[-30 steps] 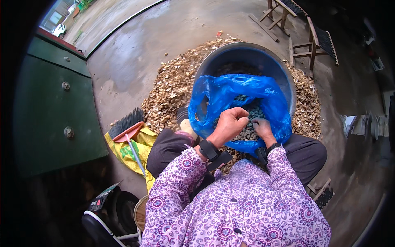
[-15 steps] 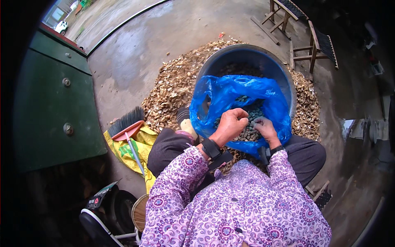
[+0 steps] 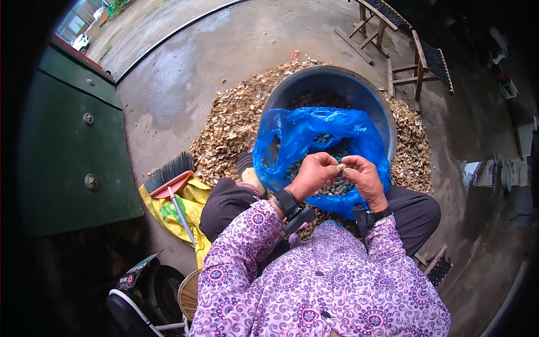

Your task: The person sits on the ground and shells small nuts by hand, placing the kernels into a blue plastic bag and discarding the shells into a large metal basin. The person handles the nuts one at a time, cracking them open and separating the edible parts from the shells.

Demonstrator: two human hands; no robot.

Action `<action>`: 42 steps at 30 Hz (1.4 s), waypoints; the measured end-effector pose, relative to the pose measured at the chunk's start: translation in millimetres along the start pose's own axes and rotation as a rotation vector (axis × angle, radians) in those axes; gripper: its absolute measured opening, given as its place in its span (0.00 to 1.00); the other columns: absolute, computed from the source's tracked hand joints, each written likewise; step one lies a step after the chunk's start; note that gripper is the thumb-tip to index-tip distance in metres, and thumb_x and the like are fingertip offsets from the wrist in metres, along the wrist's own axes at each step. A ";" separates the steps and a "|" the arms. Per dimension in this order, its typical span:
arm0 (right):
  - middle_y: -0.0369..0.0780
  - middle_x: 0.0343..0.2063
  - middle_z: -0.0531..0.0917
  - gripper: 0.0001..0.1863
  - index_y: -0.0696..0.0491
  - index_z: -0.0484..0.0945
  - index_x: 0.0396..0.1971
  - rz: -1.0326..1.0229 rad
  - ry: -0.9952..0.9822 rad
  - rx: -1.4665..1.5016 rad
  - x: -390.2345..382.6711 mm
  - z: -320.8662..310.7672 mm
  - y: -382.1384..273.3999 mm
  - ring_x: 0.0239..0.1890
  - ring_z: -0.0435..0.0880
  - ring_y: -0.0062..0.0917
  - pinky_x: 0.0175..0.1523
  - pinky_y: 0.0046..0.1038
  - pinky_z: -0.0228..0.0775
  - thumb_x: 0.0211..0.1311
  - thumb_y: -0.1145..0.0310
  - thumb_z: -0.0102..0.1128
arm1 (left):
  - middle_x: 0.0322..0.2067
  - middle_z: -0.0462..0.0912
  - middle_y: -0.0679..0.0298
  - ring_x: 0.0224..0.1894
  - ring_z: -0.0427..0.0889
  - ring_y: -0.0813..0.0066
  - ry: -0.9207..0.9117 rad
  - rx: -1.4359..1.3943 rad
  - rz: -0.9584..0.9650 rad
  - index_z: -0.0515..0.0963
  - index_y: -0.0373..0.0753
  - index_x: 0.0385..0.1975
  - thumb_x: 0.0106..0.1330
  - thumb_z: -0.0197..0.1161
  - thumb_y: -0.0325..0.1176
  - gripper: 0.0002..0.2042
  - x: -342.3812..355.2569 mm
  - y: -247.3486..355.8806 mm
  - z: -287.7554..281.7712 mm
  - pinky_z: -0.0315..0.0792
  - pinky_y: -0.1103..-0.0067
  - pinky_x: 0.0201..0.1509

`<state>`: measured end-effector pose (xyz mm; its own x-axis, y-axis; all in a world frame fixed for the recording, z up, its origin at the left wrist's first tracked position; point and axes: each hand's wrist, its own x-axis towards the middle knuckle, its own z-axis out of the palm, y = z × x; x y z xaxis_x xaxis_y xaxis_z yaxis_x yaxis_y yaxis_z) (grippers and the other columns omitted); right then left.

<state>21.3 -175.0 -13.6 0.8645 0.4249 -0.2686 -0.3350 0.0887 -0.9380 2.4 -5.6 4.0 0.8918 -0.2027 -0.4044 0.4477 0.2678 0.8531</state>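
Observation:
My left hand point(image 3: 313, 175) and my right hand point(image 3: 365, 180) meet fingertip to fingertip over an open blue plastic bag point(image 3: 351, 119). Both are closed in a pinch on one small pale peanut point(image 3: 341, 167), mostly covered by the fingers. Below them, inside the bag, lie many small peanuts point(image 3: 337, 187), which look bluish through the plastic. The bag rests in the near part of a large metal basin point(image 3: 387, 109), its edges crumpled outward. More dark nuts sit at the basin's far side, in shadow.
Broken peanut shells point(image 3: 233, 121) are heaped around the basin. To the left lie a broom point(image 3: 171, 182) and a yellow sack point(image 3: 193, 194), beside a green metal panel point(image 3: 73, 151). Wooden folding stools point(image 3: 418, 73) stand at the far right. A black-and-white seat point(image 3: 132, 309) is at lower left.
My right hand has risen out of the bag and come against my left fingertips, where a peanut now shows between them. The view has shifted slightly.

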 end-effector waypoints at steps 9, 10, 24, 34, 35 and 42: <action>0.35 0.28 0.79 0.11 0.59 0.76 0.35 -0.009 0.041 -0.174 -3.0 7.7 -5.3 0.30 0.74 0.14 0.36 0.15 0.66 0.52 0.69 0.58 | 0.17 0.74 0.66 0.18 0.72 0.83 0.058 0.145 0.112 0.73 0.32 0.25 0.50 0.61 0.28 0.07 6.6 -14.8 -2.7 0.66 0.87 0.20; 0.35 0.29 0.79 0.11 0.59 0.76 0.35 -0.023 0.044 -0.234 -3.6 7.9 -5.3 0.30 0.74 0.14 0.36 0.15 0.66 0.53 0.69 0.57 | 0.17 0.74 0.66 0.18 0.72 0.83 0.058 0.146 0.111 0.73 0.32 0.25 0.50 0.61 0.28 0.07 7.8 -18.1 -2.9 0.66 0.87 0.20; 0.38 0.24 0.77 0.08 0.59 0.76 0.31 -0.242 0.001 -0.642 -8.4 12.9 -14.8 0.26 0.74 0.20 0.30 0.21 0.64 0.50 0.74 0.54 | 0.17 0.75 0.64 0.19 0.75 0.82 0.006 0.229 0.162 0.72 0.33 0.21 0.48 0.58 0.25 0.03 -1.2 -8.2 -0.1 0.69 0.85 0.21; 0.43 0.18 0.75 0.05 0.59 0.76 0.25 -0.370 0.089 -0.750 -17.1 27.5 -17.0 0.20 0.75 0.29 0.24 0.26 0.64 0.45 0.78 0.54 | 0.12 0.75 0.62 0.15 0.74 0.80 0.001 0.182 0.033 0.71 0.35 0.16 0.44 0.59 0.25 0.04 -9.2 2.1 2.6 0.66 0.86 0.16; 0.43 0.18 0.75 0.05 0.59 0.76 0.25 -0.365 0.093 -0.750 -17.1 28.0 -16.3 0.20 0.75 0.29 0.24 0.26 0.64 0.45 0.78 0.54 | 0.13 0.75 0.62 0.15 0.74 0.80 0.001 0.150 0.020 0.71 0.35 0.16 0.43 0.60 0.24 0.04 -8.9 1.9 3.1 0.66 0.85 0.16; 0.44 0.21 0.77 0.06 0.59 0.77 0.27 -0.391 0.110 -0.773 -15.8 27.7 -14.8 0.23 0.77 0.29 0.27 0.26 0.66 0.46 0.76 0.55 | 0.14 0.75 0.63 0.16 0.73 0.80 0.039 0.084 -0.005 0.71 0.34 0.16 0.43 0.61 0.22 0.05 -6.7 -2.2 1.9 0.67 0.85 0.18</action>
<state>2.3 -158.0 10.7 0.9091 0.3985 0.1215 0.3068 -0.4430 -0.8424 -4.7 -6.6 5.4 0.8920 -0.1664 -0.4203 0.4470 0.1866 0.8749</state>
